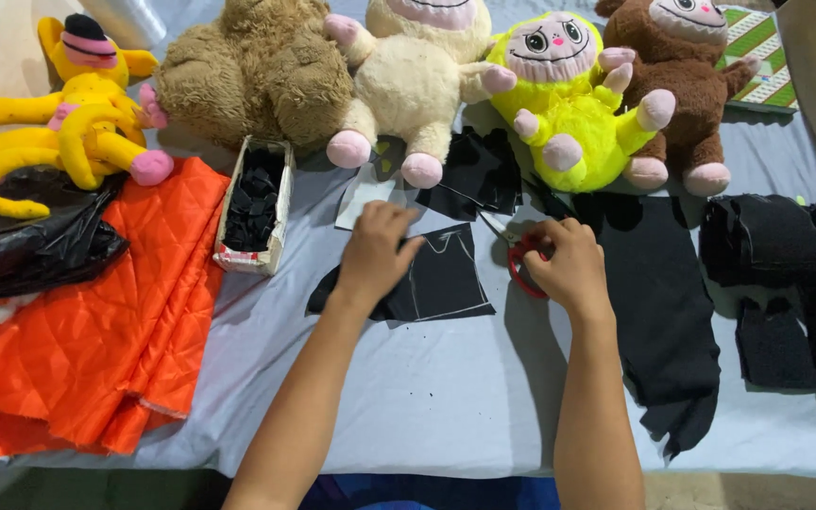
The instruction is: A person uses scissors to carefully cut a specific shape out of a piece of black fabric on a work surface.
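Fabric work at a grey-covered table [446, 397], as I watched through the head camera. Left hand [375, 253] lay flat, fingers [391, 219] spread narrowly and pressing down a black fabric piece [441, 281] marked with pale chalk lines; I judged the pressing kept the cloth from sliding under the blades. That piece sat directly beneath and just right of those fingertips. Right hand [569, 264] was closed around red-handled scissors [524, 257], fingers through the loops, blades pointing up-left toward the cloth's top edge; whether the blades were parted I could not tell.

Beyond the fingertips of both hands, a heap of black cut pieces [479, 170] lay against a row of plush toys: brown [257, 71], cream [413, 80], neon yellow [573, 113], dark brown [687, 85]. Left of the pressing fingers stood a narrow cardboard box [255, 203] filled with black scraps, presumably kept within reach. Farther left, orange quilted fabric [96, 321], a black plastic bag [40, 241] and a yellow long-armed plush [73, 123]. Right of the scissor hand, a long black cloth strip [668, 321] and more dark pieces [776, 274]
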